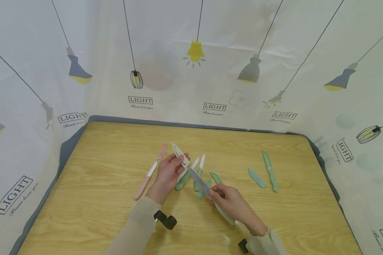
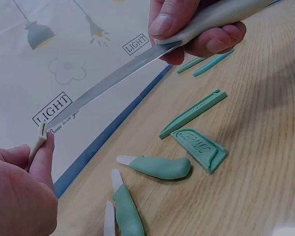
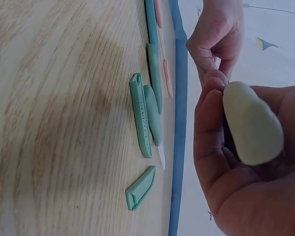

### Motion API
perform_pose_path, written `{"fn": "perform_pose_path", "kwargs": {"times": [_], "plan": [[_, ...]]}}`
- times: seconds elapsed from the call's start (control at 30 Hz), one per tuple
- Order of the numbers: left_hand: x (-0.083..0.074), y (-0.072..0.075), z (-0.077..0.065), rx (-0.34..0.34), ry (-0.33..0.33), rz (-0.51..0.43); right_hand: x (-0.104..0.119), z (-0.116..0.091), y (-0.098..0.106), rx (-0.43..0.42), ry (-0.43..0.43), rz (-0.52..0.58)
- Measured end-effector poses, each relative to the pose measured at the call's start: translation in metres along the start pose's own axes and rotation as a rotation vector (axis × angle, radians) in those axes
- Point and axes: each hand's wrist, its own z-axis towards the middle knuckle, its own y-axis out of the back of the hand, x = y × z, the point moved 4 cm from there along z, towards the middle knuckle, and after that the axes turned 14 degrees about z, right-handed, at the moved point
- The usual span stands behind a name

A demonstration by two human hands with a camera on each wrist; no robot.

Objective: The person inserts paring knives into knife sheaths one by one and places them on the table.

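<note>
My left hand (image 1: 168, 171) pinches a cream blade sheath (image 1: 180, 156) between thumb and fingers, its open end towards the right hand. In my right hand (image 1: 231, 202) is a knife (image 1: 199, 180), gripped by its cream handle (image 3: 253, 125). The long blade slants across, and its tip is right at the sheath's mouth in the left wrist view. Just beyond and below the hands lie two green-handled knives with bare white blades, one (image 1: 183, 182) beside the other (image 1: 198, 180). Two green sheaths, a curved one (image 1: 216, 177) and another (image 1: 204, 191), lie next to them.
Left of the hands, a pink knife (image 1: 143, 187) lies by a pink sheath (image 1: 161, 152). A blue sheath (image 1: 256, 177) and a green knife (image 1: 270, 171) with its blade covered lie to the right. Patterned white sheeting (image 1: 166, 113) stands around the wooden table (image 1: 108, 152).
</note>
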Motion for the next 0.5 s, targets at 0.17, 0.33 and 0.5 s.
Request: {"fn": "perform_pose_path", "kwargs": {"times": [0.17, 0.33, 0.5], "plan": [[0.0003, -0.0004, 0.0002, -0.010, 0.001, 0.000, -0.0002, 0.0002, 0.0001, 0.001, -0.011, 0.005], [0.0004, -0.0011, 0.0006, -0.022, -0.012, 0.004, -0.0006, -0.0001, 0.0002, 0.004, -0.007, 0.012], [0.0009, -0.0021, 0.0001, -0.060, -0.021, 0.001, -0.0019, -0.0001, 0.0003, 0.000, -0.004, 0.009]]}}
